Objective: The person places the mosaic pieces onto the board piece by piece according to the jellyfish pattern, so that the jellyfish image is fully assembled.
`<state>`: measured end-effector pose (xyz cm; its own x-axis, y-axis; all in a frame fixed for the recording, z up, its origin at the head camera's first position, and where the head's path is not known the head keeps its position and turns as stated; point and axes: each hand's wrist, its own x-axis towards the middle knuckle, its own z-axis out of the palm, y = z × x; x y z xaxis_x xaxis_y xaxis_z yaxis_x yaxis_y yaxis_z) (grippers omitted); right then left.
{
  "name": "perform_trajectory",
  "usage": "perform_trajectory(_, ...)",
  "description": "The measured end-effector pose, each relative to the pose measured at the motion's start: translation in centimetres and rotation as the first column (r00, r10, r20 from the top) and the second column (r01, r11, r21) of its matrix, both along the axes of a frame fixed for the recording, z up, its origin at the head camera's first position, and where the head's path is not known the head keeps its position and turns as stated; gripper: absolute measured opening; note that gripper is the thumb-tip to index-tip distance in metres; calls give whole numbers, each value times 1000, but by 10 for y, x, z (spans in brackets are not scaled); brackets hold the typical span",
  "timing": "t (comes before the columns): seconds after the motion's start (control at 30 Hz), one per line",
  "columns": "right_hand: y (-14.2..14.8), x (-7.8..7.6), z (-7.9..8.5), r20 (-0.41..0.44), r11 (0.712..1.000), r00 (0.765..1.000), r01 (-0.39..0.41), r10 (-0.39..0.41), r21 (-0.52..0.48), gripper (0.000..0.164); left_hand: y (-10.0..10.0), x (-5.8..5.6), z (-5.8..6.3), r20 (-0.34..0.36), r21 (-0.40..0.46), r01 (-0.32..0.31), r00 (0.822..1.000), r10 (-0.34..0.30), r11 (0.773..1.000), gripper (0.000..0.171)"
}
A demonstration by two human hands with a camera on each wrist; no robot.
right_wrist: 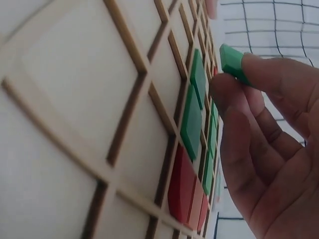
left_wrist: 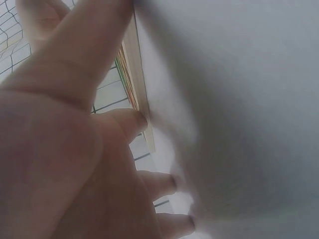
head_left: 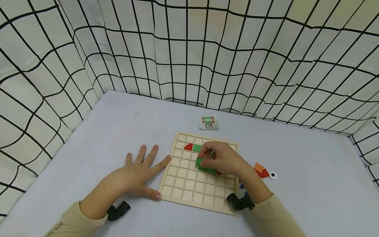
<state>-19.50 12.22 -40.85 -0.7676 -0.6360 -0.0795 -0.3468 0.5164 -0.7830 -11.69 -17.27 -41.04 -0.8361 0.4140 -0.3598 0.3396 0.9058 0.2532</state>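
Between thumb and fingertips, my right hand (head_left: 221, 159) pinches a small green tile (right_wrist: 231, 60), lifted off the wooden grid board (head_left: 189, 196). Below it, green tiles (right_wrist: 191, 124) sit in the grid cells, with red pieces (right_wrist: 180, 189) beside them in the right wrist view. A red rounded piece (head_left: 188, 146) and a green tile (head_left: 197, 148) lie in an upper row; my right hand hides part of that row. With fingers spread, my left hand (head_left: 136, 177) rests at the board's left side, its thumb and index fingertips touching the edge.
A small picture card (head_left: 208, 121) lies behind the board. To the right are loose pieces: an orange one (head_left: 259, 167), a red one (head_left: 265, 173), a white disc with a dark centre (head_left: 272, 175) and blue bits (head_left: 242, 186) partly behind my forearm. Black netting (head_left: 186, 65) encloses the table.
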Motion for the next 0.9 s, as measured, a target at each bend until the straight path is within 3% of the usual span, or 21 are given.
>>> perform_trajectory(0.2,-16,0,1,-58,996,998,-6,11,90,10,-1,0,1,7,7,3,1000,-3,1000,114)
perform_trajectory(0.9,-29,0,-3,-46,977,999,29,-20,209,10,0,0,0,-2,6,5,1000,-4,1000,114)
